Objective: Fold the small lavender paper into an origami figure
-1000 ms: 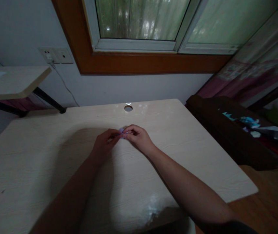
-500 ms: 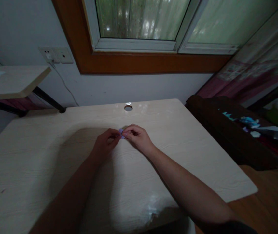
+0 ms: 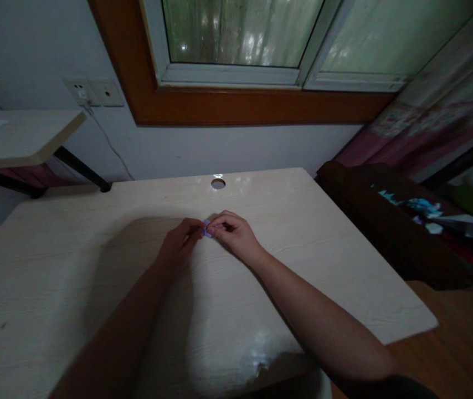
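Pinches a small purple scrap (image 3: 207,228), paper by the look of it, between both hands at once. Grips it from the left with the left hand (image 3: 179,242), thumb and forefinger drawn tight together on its edge, other fingers curled under. Grips it from the right with the right hand (image 3: 236,235), thumb and forefinger likewise closed on it, remaining fingers folded loosely toward the palm. Leaves only a sliver of purple showing where the two sets of fingertips meet. Hides the rest behind knuckles and in dim light, so cannot tell its full shape.

Holds the scrap low over the pale wood-grain desk (image 3: 74,288), about mid-width and toward the far half. Cannot tell in the shadow whether touching the top or just clear of it. Brings both forearms in from the near edge, converging at the scrap.

Beyond the hands, near the far edge: a round cable hole (image 3: 218,183), apart from the scrap. Behind the desk: a white wall with a wall socket (image 3: 95,93) and a wood-framed window (image 3: 236,33). To the left: a raised side shelf (image 3: 20,138). To the right, just beside the desk: a dark wooden piece of furniture (image 3: 386,233) with small bright odds and ends on top.
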### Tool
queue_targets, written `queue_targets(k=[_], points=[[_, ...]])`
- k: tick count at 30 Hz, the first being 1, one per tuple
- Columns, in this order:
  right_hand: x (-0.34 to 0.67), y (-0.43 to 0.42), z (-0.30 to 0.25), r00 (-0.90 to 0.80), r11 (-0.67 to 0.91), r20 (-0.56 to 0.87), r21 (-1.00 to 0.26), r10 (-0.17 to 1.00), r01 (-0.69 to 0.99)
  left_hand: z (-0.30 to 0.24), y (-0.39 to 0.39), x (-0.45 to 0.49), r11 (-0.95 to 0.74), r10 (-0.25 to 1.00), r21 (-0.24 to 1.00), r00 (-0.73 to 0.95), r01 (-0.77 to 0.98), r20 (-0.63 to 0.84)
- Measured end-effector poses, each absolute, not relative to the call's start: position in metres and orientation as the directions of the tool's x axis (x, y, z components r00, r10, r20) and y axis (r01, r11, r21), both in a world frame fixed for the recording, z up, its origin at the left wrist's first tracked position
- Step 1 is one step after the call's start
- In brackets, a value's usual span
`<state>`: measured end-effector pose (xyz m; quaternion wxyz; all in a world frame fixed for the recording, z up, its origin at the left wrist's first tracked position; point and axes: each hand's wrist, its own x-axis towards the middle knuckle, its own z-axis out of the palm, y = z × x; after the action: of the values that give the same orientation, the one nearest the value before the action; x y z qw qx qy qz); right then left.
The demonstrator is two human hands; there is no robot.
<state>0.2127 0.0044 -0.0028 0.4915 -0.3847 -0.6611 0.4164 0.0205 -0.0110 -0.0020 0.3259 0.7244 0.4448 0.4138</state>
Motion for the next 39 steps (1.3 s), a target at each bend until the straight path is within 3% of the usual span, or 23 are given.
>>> queue_targets(k=[14, 23, 33, 39], points=[[0.213, 0.005, -0.006, -0.23, 0.355, 0.327, -0.93, 0.917, 0.094, -0.004, -0.01, 0.021, -0.388, 0.914, 0.848, 0.267, 0.361, 0.305], [0.208, 0.008, -0.012, -0.27, 0.068, 0.117, -0.981, 0.956, -0.184, -0.003, -0.01, 0.022, -0.386, 0.916, 0.848, 0.259, 0.362, 0.307], [0.209, 0.011, -0.016, -0.271, 0.068, 0.12, -0.979, 0.955, -0.192, -0.009, -0.008, 0.02, -0.432, 0.896, 0.802, 0.297, 0.414, 0.33], [0.208, 0.01, -0.018, -0.282, 0.065, 0.122, -0.977, 0.952, -0.205, -0.011, -0.006, 0.022, -0.349, 0.927, 0.897, 0.241, 0.272, 0.288]])
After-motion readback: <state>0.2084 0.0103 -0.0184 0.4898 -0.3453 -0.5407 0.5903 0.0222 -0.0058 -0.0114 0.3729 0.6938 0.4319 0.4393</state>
